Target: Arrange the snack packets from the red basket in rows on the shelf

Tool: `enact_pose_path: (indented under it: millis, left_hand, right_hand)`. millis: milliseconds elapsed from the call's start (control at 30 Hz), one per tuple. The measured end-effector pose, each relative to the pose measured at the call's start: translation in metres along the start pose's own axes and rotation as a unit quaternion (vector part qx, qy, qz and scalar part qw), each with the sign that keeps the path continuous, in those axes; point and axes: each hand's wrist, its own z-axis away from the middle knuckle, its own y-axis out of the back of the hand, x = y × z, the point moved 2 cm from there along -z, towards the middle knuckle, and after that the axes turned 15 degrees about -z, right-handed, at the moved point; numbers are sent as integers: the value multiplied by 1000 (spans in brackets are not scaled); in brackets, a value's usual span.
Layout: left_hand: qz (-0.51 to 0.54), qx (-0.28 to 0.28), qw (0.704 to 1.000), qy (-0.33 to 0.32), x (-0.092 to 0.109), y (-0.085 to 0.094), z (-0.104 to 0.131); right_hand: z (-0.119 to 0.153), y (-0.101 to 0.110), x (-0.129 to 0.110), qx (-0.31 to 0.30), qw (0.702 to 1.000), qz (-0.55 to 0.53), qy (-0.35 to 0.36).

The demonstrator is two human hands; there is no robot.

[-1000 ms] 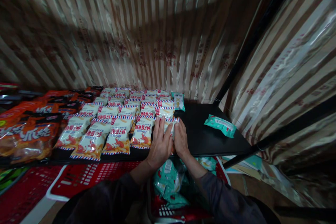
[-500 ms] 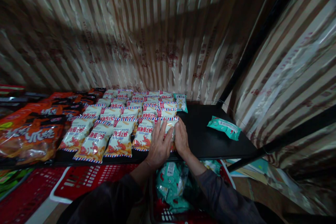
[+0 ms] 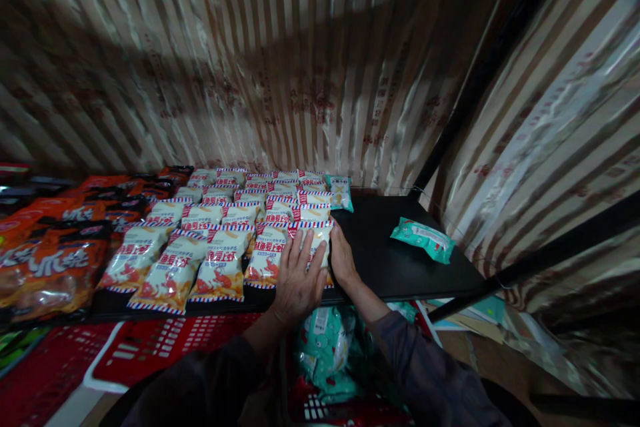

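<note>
My left hand (image 3: 299, 275) lies flat on a white-and-orange snack bag (image 3: 323, 233) at the right end of the front row, fingers stretched out. Along that bag's right edge rests my right hand (image 3: 344, 257), its fingers extended and the palm turned inward. Part of the bag is hidden under the fingers. To the left and behind stand several matching snack bags (image 3: 223, 263) with striped red-and-blue edges, in rows on the black shelf (image 3: 375, 267). A teal bag (image 3: 340, 192) stands at the back right of these rows.
Another teal bag (image 3: 424, 239) lies on its side on the shelf's right part. Orange bags (image 3: 57, 267) fill the left. Below are a red basket (image 3: 165, 347) and a basket holding teal bags (image 3: 327, 353). Black posts (image 3: 540, 260) stand at right, before a striped curtain (image 3: 300, 67).
The view has shifted slightly, so the shelf appears a little further left. Both hands stay at the same front-right bag, the left still flat on it and the right along its side.
</note>
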Motion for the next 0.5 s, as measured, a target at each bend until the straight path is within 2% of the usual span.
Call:
enact_pose_path:
  millis: [200,500]
  left_hand:
    - [14,-2,1000,9,-4,-3,0]
    - [22,-4,1000,5,-1,-1,1]
  right_hand:
    - [2,-5,7,6,1000,7,7]
    - [1,2,1,10,1000,5,10]
